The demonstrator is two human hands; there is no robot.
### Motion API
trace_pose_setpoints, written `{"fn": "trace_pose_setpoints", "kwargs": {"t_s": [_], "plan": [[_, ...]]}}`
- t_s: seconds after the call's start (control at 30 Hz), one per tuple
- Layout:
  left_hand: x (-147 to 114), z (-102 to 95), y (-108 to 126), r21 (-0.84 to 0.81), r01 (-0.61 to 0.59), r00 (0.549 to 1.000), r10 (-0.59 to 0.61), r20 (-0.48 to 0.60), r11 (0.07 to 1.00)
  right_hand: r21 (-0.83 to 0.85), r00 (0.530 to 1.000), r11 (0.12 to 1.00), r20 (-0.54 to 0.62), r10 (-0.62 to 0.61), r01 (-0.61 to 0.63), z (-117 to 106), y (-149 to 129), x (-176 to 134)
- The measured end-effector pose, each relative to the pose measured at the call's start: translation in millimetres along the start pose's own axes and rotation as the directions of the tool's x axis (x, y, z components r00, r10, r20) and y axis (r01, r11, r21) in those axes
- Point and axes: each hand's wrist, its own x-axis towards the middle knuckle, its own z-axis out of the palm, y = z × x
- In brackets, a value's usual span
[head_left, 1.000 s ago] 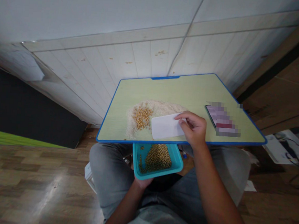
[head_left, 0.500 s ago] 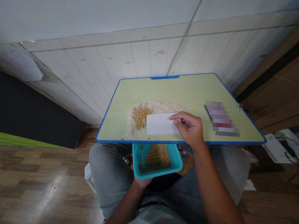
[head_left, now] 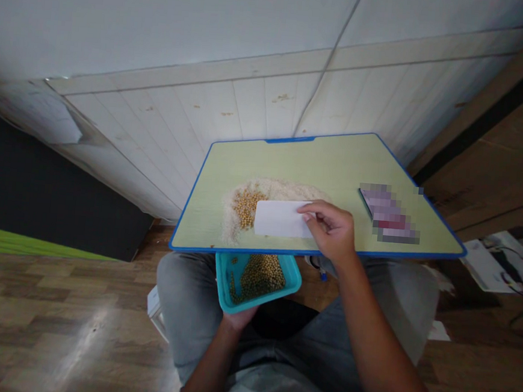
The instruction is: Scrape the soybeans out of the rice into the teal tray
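On the blue-edged lap table (head_left: 337,159), we see the white card (head_left: 280,218) pinched by the right hand (head_left: 331,232), lying beside soybeans (head_left: 247,204) in spilled rice (head_left: 280,190). Below the edge, the left hand (head_left: 238,318) grips a teal tray (head_left: 223,277) of beans from underneath. A phone (head_left: 389,213) lies right.

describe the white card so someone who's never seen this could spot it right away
Start at the pale green lap table with the blue rim. Near its front edge lies a spread of white rice with a cluster of yellow soybeans. The flat white plastic card rests just right of the beans, pinched by the right hand; it is the only smooth, blank rectangle there.
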Motion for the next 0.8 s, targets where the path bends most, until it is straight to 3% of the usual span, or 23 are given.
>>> {"fn": "trace_pose_setpoints", "kwargs": {"t_s": [0.13, 0.33, 0.43, 0.6, 0.8], "plan": [[-9, 4.8, 22, 0.009, -0.083, 0.985, 0.084, -0.152, 0.996, 0.0, 0.988, 0.99, 0.066, -0.139, 0.139, 29, -21, -7], [-19, 15.6, 51, -0.12, -0.186, 0.977, 0.171, -0.129, 0.975, 0.032, 0.953, 0.965, 0.155, -0.261, 0.259, 90, -32, -13], [-20, 18.4, 53, -0.152, -0.21, 0.967, 0.181, -0.18, 0.966, 0.042, 0.94, 0.96, 0.196, -0.28, 0.277, 106, -28, -15], [-19, 23.3, 49, -0.12, -0.251, 0.958, 0.229, -0.172, 0.96, 0.043, 0.933, 0.959, 0.224, -0.283, 0.28, 97, -29, -18], [-16, 28.4, 42, -0.107, -0.251, 0.923, 0.205, -0.326, 0.962, -0.089, 0.973, 0.969, 0.029, -0.229, 0.231, 75, -33, -18]]}}
